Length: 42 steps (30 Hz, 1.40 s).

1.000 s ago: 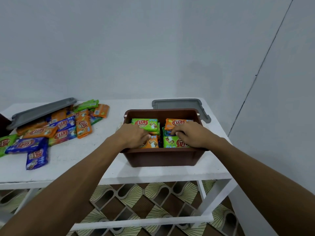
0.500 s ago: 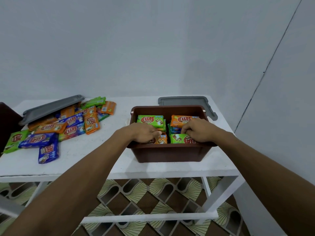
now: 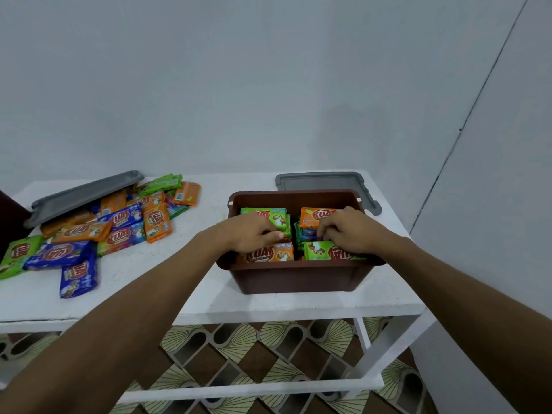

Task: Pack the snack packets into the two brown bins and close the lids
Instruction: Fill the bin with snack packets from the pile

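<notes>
An open brown bin (image 3: 298, 279) stands on the right part of the white table (image 3: 167, 282). It is packed with green (image 3: 270, 215) and orange (image 3: 313, 216) snack packets in stacks. Both hands are inside it. My left hand (image 3: 251, 234) lies with curled fingers on the left stacks, above an orange packet (image 3: 276, 254). My right hand (image 3: 349, 231) has its fingertips hooked onto the edge of the right stack, behind a green packet (image 3: 321, 252). A pile of loose packets (image 3: 119, 225) lies on the table's left half.
A grey lid (image 3: 322, 182) lies flat behind the bin. A second grey lid (image 3: 83, 195) leans on the back of the loose pile. A dark brown bin's edge (image 3: 9, 222) shows at the far left. Grey walls close in behind and to the right.
Both hands have stayed in the bin, shifting only slightly on the packets. The front orange packet shows more under my left hand. The view has drifted a little.
</notes>
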### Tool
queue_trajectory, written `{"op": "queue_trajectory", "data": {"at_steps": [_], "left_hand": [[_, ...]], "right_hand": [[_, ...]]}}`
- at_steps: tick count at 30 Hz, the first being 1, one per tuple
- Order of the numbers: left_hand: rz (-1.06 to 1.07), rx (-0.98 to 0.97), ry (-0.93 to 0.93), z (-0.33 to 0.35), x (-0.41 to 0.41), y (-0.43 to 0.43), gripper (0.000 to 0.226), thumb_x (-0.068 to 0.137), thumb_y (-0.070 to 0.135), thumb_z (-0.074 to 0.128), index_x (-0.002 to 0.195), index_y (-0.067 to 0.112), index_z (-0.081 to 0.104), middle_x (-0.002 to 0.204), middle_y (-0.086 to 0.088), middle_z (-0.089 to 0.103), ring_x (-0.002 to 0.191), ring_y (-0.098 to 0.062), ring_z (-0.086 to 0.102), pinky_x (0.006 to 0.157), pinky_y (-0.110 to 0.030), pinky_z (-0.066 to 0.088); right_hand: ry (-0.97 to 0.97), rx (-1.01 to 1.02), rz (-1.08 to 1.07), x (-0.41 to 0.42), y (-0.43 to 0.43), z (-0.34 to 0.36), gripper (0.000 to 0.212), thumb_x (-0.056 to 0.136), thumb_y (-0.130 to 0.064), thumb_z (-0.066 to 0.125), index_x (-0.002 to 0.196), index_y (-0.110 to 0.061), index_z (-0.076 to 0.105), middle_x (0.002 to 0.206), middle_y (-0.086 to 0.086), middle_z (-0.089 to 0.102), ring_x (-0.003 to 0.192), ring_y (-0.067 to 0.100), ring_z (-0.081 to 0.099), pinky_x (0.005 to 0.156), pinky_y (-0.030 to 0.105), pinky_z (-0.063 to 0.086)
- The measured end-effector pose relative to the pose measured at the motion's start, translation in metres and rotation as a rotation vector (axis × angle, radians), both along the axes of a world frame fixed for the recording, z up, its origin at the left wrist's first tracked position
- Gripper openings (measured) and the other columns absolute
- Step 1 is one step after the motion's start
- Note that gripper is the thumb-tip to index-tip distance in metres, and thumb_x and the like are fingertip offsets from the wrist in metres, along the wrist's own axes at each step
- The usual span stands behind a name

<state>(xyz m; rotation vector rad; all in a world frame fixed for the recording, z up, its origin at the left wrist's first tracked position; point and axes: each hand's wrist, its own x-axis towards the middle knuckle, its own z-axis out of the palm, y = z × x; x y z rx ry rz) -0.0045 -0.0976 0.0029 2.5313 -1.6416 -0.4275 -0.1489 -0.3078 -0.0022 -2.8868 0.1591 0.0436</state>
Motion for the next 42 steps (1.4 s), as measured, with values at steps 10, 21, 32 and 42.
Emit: {"op": "queue_trajectory", "data": {"at_steps": [10,21,32,42], "left_hand": [[-0.024,-0.054,-0.334,-0.009,0.039,-0.031,0.051,0.069,0.046,0.08,0.095,0.024,0.043,0.105,0.002,0.051,0.092,-0.014,0.047,0.076,-0.036,0.047],[0.035,-0.099,-0.229,-0.005,0.053,-0.02,0.048,0.072,0.049,0.078,0.103,0.02,0.055,0.107,0.002,0.059,0.096,-0.016,0.054,0.079,-0.032,0.048],[0.453,-0.514,0.185,-0.008,0.076,0.123,0.021,0.09,0.038,0.063,0.099,0.019,0.067,0.101,0.008,0.068,0.095,-0.003,0.063,0.082,-0.02,0.051],[0.49,-0.429,0.208,-0.034,0.133,0.24,0.01,0.092,0.029,0.063,0.097,0.021,0.067,0.097,0.008,0.066,0.089,-0.004,0.06,0.074,-0.017,0.045]], "right_hand": [[0.101,-0.178,0.1,0.057,-0.005,0.002,0.043,0.085,-0.033,0.069,0.127,-0.039,0.058,0.124,-0.003,0.04,0.113,0.017,0.043,0.093,0.039,0.045],[0.087,-0.005,0.125,0.058,-0.019,0.001,0.036,0.088,-0.036,0.066,0.123,-0.037,0.062,0.114,-0.004,0.044,0.103,0.014,0.046,0.092,0.031,0.04],[-0.178,0.437,0.073,0.102,0.057,0.007,0.016,0.095,-0.022,0.059,0.109,-0.02,0.068,0.093,0.0,0.069,0.074,0.011,0.065,0.062,0.02,0.049],[-0.325,0.261,-0.056,0.169,0.143,0.007,0.013,0.09,-0.026,0.058,0.086,-0.029,0.07,0.073,-0.006,0.069,0.072,0.011,0.062,0.07,0.033,0.052]]}}
